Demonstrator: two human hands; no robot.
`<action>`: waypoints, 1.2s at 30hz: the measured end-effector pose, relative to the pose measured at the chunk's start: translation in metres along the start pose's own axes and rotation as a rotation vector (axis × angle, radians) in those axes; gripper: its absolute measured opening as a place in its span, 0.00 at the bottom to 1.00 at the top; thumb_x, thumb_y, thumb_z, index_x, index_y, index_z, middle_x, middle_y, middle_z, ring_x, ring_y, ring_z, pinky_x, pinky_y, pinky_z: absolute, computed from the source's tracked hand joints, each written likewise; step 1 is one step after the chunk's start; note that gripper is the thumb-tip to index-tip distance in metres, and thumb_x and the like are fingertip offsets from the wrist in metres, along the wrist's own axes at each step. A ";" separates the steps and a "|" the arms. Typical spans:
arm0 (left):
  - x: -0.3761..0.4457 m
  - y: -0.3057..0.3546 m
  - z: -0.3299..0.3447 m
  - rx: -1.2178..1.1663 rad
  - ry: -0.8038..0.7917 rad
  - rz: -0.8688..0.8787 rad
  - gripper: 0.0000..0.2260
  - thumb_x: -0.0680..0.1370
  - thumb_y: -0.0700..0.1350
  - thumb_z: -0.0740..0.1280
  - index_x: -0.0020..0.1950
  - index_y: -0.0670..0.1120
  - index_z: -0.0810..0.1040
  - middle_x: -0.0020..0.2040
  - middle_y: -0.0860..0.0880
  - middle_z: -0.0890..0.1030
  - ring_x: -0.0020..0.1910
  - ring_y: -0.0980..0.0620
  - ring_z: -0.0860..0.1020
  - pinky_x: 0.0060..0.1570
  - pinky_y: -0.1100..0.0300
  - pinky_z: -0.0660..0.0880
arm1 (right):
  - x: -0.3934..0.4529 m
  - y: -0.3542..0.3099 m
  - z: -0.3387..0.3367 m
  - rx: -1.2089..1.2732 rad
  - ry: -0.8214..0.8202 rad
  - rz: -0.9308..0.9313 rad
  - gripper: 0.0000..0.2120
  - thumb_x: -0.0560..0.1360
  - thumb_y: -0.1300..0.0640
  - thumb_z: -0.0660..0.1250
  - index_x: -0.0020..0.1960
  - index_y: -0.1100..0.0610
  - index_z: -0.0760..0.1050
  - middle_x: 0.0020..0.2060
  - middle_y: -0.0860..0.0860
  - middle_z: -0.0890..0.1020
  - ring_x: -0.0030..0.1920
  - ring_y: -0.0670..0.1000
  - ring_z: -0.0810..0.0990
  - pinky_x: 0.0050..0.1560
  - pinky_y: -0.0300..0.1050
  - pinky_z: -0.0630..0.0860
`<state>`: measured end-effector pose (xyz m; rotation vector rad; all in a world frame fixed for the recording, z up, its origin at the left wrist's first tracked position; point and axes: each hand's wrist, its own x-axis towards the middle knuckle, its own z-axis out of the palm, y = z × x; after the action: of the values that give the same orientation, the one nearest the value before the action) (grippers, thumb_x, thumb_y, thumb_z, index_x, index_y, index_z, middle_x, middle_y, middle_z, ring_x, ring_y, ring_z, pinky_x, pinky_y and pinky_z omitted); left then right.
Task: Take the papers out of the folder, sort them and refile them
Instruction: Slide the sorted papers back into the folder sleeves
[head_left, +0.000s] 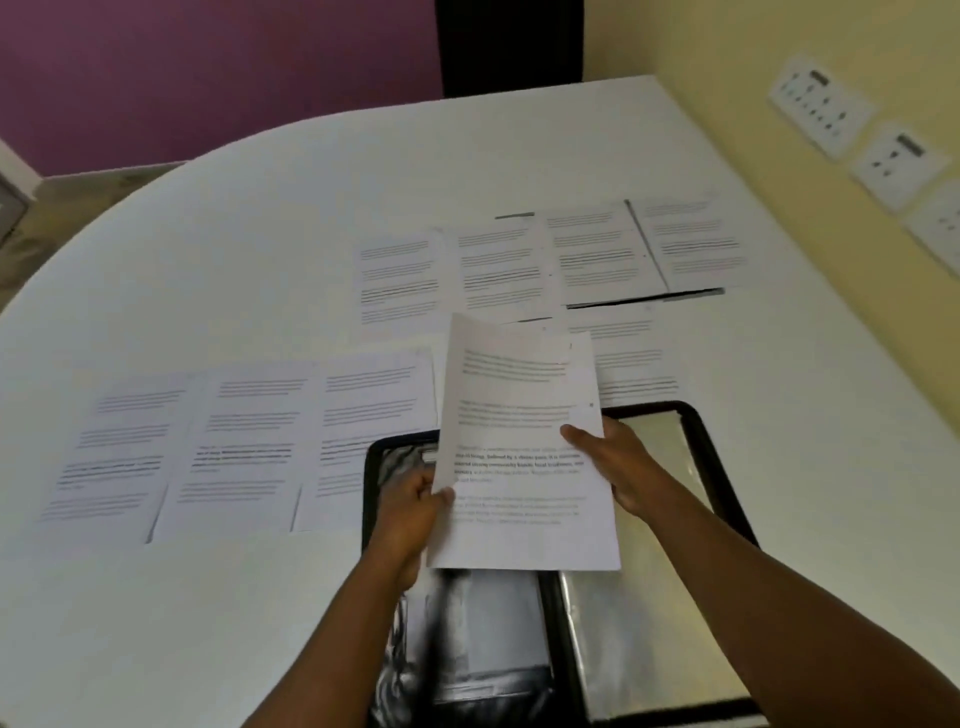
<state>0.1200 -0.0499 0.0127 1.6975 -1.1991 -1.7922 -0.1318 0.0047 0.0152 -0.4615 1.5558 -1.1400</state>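
Nearest me, over the open folder (722, 467), my left hand (410, 506) and right hand (621, 462) pinch one sheet (524, 447), sorting; next it needs a place among the far papers (493, 270).

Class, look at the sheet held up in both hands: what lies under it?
Under the held sheet lies the open black folder with clear sleeves. The folder's middle is covered, so its contents there cannot be seen.

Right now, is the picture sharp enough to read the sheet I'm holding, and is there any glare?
Head view: the held sheet is soft, only its bold middle lines nearly legible; the table edge bows from the wide lens; the open folder's plastic sleeve catches glare.
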 end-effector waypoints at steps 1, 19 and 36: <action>-0.004 -0.001 0.013 0.013 -0.021 -0.012 0.07 0.79 0.38 0.66 0.53 0.48 0.80 0.52 0.47 0.84 0.49 0.47 0.83 0.53 0.51 0.79 | -0.003 0.000 -0.014 0.004 0.035 -0.003 0.15 0.76 0.56 0.70 0.62 0.54 0.78 0.54 0.52 0.84 0.53 0.52 0.84 0.58 0.54 0.78; 0.035 0.008 0.175 1.100 -0.121 0.425 0.21 0.80 0.51 0.60 0.73 0.51 0.67 0.71 0.50 0.72 0.68 0.48 0.72 0.67 0.53 0.69 | -0.030 -0.044 -0.192 -0.001 0.565 -0.286 0.10 0.77 0.57 0.69 0.59 0.51 0.76 0.43 0.44 0.80 0.42 0.44 0.80 0.39 0.38 0.74; 0.106 0.035 0.215 1.475 -0.207 0.524 0.34 0.70 0.59 0.72 0.71 0.47 0.66 0.64 0.45 0.70 0.63 0.44 0.70 0.62 0.50 0.70 | 0.034 -0.069 -0.223 0.094 0.607 -0.249 0.08 0.78 0.57 0.68 0.56 0.51 0.78 0.45 0.44 0.82 0.44 0.44 0.82 0.41 0.41 0.78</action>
<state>-0.1130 -0.0847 -0.0459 1.3857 -3.0950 -0.6164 -0.3631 0.0397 0.0418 -0.2573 1.9866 -1.6426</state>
